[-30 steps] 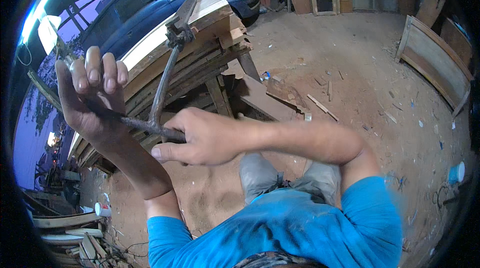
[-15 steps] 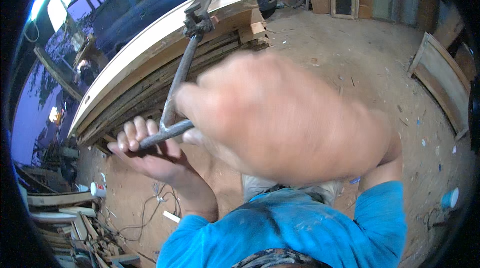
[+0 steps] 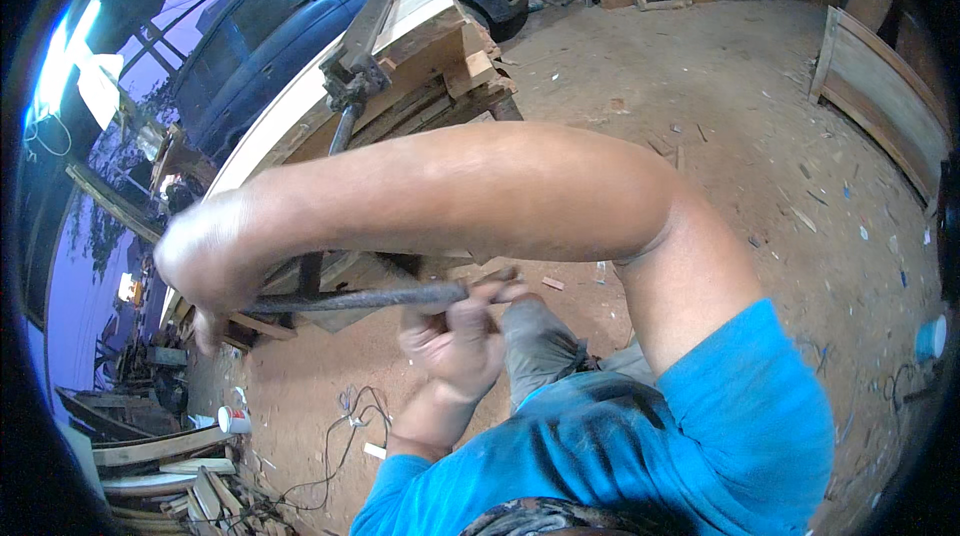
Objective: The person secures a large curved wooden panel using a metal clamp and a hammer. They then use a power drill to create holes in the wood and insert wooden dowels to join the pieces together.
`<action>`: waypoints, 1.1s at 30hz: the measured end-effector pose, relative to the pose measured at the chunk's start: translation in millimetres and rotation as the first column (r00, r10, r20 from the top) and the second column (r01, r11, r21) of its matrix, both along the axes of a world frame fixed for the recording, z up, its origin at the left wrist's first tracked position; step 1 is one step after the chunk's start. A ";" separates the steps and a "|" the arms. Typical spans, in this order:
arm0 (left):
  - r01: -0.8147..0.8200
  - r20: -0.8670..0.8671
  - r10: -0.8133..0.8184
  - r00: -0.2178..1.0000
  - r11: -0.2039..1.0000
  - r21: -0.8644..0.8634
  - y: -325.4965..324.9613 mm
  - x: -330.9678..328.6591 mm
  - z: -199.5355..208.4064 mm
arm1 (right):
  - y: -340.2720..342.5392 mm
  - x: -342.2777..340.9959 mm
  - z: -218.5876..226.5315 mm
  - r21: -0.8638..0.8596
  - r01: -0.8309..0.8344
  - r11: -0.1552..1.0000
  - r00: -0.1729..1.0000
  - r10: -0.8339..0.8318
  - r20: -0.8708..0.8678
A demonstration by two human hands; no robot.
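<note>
A dark metal clamp (image 3: 355,84) is fixed at the near end of pale wooden boards (image 3: 420,8). Its rod runs toward me beneath my right forearm, and a bar handle (image 3: 370,298) lies crosswise in front of me. My right arm reaches across to the left. Blurred by motion, my right hand (image 3: 208,254) is closed round the handle's left end, its fingers mostly hidden. My left hand (image 3: 455,344) is at the right end, thumb up and fingers curled about the bar. My right forearm covers the joint of rod and handle.
Beyond the stacked boards stands a blue car (image 3: 290,26). A framed panel (image 3: 885,86) leans at the right. Cables (image 3: 350,416) and a white tub (image 3: 234,420) lie on the dirt floor, with scrap wood (image 3: 205,496) at lower left. A blue-and-white container (image 3: 932,338) is far right.
My right hand has swung from the middle over to the far left, turning the handle. My left hand has moved right, to the handle's other end. The view has shifted slightly.
</note>
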State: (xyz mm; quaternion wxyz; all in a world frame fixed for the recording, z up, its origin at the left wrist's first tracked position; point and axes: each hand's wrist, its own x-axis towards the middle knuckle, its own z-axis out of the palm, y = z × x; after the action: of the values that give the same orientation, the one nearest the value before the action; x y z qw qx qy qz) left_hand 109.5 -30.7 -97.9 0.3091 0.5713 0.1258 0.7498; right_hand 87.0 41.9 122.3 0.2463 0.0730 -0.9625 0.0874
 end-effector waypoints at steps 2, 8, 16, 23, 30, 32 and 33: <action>0.050 -0.105 -0.051 0.993 0.999 -0.009 10.7 9.5 12.7 | 3.9 -8.7 -8.7 0.026 -0.571 0.821 0.821 0.571 -0.016; -0.155 -0.518 0.229 0.824 0.971 0.183 55.4 -27.8 8.5 | 28.3 7.6 -21.1 0.151 0.259 0.954 0.946 -0.219 -0.240; -0.680 -0.459 0.888 0.031 0.356 0.642 188.3 -163.4 59.0 | 186.8 119.4 -97.1 0.004 0.631 0.776 0.557 -0.449 -0.699; -0.496 -0.470 0.879 -0.087 0.371 0.785 258.5 -169.9 102.6 | 230.9 99.1 -122.3 0.284 0.770 0.571 0.593 -0.478 -0.648; -0.483 -0.378 0.918 0.120 0.387 0.786 265.1 -172.3 100.9 | 242.0 98.7 -131.9 0.302 0.771 0.560 0.573 -0.406 -0.711; -0.486 -0.384 0.912 0.144 0.403 0.776 266.3 -172.6 99.9 | 241.9 98.7 -132.4 0.324 0.758 0.566 0.597 -0.402 -0.694; -0.489 -0.391 0.909 0.147 0.410 0.770 266.9 -172.5 99.0 | 241.7 99.2 -131.7 0.310 0.759 0.572 0.590 -0.404 -0.699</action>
State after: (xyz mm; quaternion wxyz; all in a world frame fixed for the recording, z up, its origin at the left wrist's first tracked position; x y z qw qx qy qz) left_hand -63.0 236.2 1.1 -0.3354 0.7501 0.3221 0.4703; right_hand 186.3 283.6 -9.4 0.4939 -0.1724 -0.7867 -0.3278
